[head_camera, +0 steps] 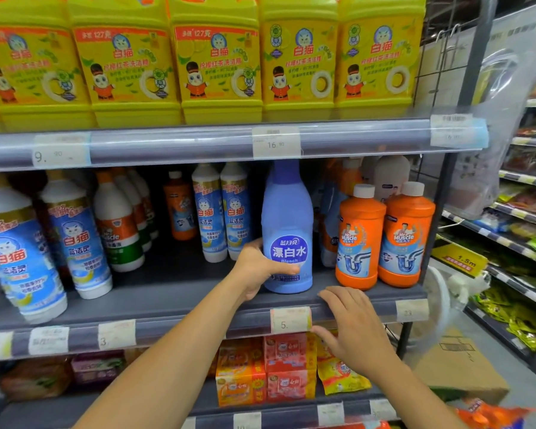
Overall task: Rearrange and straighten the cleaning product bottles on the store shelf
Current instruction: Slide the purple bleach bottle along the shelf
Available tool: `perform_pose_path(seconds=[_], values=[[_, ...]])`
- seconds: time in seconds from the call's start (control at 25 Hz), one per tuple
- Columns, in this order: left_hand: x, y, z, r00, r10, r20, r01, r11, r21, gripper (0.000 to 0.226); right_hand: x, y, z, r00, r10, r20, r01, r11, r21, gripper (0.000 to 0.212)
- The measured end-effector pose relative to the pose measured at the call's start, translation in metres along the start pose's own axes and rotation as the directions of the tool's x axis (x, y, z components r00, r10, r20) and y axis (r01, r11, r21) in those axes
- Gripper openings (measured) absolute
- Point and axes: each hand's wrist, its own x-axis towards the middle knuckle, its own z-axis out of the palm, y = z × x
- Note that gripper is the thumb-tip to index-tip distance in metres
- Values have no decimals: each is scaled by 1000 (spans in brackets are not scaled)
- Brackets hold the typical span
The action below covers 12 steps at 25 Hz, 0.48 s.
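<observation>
Grey shelf (174,289), upright bleach bottle (287,218)

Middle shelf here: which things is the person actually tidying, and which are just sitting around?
In the job: bleach bottle, gripped by the left hand; right hand, open at the shelf edge; orange bottles; white-and-blue bottles.
Just there: yellow jugs above; price tags; packets below; cardboard box.
</observation>
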Motion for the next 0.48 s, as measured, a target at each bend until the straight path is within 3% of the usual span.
perform_pose_path(seconds=[0.24,0.48], values=[[-8,-3,-14,998,51,40,-58,978,201,54,-1,-1,0,1000,4,-21,-3,1000,16,59],[-9,-1,-9,999,42,31,-47,983,176,50,-1,-3,-5,1000,18,19,-19,999,41,60]])
